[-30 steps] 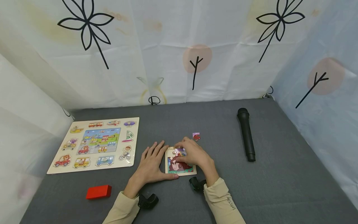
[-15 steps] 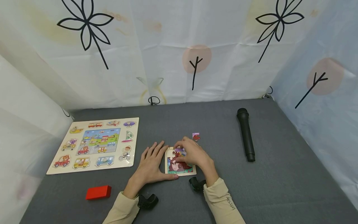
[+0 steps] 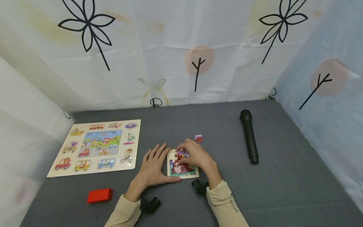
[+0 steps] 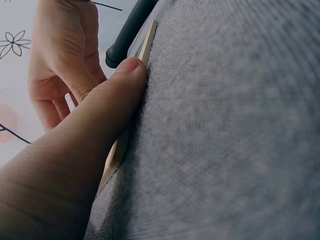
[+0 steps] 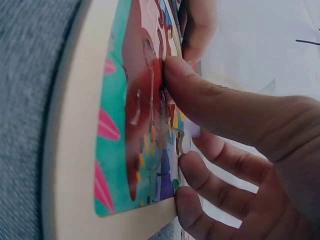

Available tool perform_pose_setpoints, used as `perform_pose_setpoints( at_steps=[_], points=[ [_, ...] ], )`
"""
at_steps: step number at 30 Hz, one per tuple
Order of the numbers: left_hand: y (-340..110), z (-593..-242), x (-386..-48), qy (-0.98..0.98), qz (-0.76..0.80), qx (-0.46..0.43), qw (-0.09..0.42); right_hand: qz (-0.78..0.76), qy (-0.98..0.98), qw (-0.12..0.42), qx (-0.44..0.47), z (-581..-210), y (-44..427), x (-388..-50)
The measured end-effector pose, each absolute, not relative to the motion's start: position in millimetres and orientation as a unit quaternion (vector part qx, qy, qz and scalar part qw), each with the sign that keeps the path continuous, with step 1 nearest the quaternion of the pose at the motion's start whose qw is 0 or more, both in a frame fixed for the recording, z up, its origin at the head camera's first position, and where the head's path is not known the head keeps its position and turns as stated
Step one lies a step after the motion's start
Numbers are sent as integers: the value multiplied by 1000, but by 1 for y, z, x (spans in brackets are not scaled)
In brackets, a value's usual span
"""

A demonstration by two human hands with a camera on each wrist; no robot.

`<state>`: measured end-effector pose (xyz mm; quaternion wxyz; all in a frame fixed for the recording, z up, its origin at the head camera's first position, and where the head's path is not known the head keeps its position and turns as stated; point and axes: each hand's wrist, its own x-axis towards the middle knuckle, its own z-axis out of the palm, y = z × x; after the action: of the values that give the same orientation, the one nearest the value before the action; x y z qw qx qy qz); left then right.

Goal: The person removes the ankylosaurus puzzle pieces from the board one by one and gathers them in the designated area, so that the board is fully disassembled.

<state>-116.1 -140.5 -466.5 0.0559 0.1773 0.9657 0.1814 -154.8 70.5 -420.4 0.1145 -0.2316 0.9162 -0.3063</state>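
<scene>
A small wooden jigsaw puzzle [image 3: 190,177] lies flat in front of me, with a red-brown, green and pink picture in its pale frame. My left hand [image 3: 154,168] rests beside it, fingers spread, its thumb [image 4: 131,70] against the near edge. Over the puzzle's upper part, my right hand [image 3: 195,154] pinches a purple puzzle piece [image 3: 182,153] between thumb and fingers. In the right wrist view, that thumb [image 5: 187,82] reaches down to the picture and the piece [image 5: 185,142] partly shows above the board. The right hand hides the puzzle's upper right corner. Another loose piece [image 3: 198,138] lies just beyond.
A large wooden vehicle puzzle board [image 3: 131,160] lies at the left. Nearer me is a red block [image 3: 100,195]. A black microphone [image 3: 249,137] lies to the right on the grey tablecloth [image 3: 283,183]. Patterned white curtains [image 3: 227,75] enclose the back and sides.
The purple piece under my right fingers has shifted slightly, and more brown shows at its left side. Both hands stay almost in place.
</scene>
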Motion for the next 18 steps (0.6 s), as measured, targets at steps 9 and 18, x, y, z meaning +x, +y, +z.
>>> perform_pose_setpoints(
  at_steps=[9, 18],
  points=[
    [-141, -468, -115, 966, 180, 178, 51, -310, 911, 142, -234, -417, 74, -156],
    [-141, -467, -116, 966, 182, 179, 48, -282, 914, 144, -253, -413, 75, -158]
  ],
)
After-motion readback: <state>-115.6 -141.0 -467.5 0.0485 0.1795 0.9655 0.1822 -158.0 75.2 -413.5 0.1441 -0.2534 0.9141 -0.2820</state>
